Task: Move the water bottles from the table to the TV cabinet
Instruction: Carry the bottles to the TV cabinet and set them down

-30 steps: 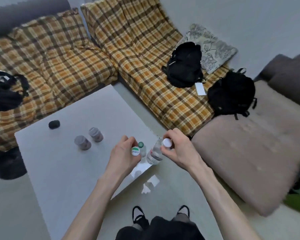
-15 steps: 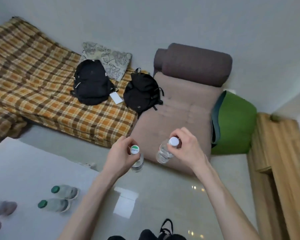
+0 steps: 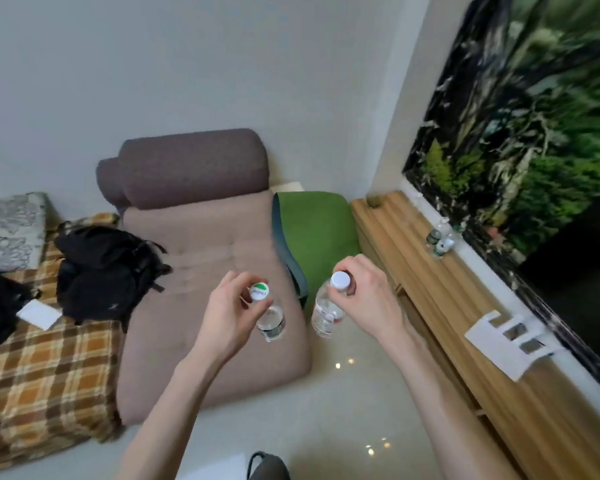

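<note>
My left hand (image 3: 227,315) grips a clear water bottle with a green-and-white cap (image 3: 271,318) by its neck; the bottle hangs over the brown floor seat. My right hand (image 3: 368,299) holds a second clear bottle with a plain white cap (image 3: 324,315) the same way, over the pale floor. The wooden TV cabinet (image 3: 465,306) runs along the right wall, just right of my right hand. Several small bottles (image 3: 440,239) stand on its far end by the TV (image 3: 534,133). The table is out of view.
A brown floor seat (image 3: 205,271) and a green cushion (image 3: 316,230) lie ahead. A black backpack (image 3: 101,271) rests on the plaid sofa (image 3: 42,375) at the left. A white bracket (image 3: 510,337) sits on the cabinet's top near the TV.
The view has swung right, away from the table and sofa toward the TV cabinet. Both hands still carry their bottles, now closer to the cabinet.
</note>
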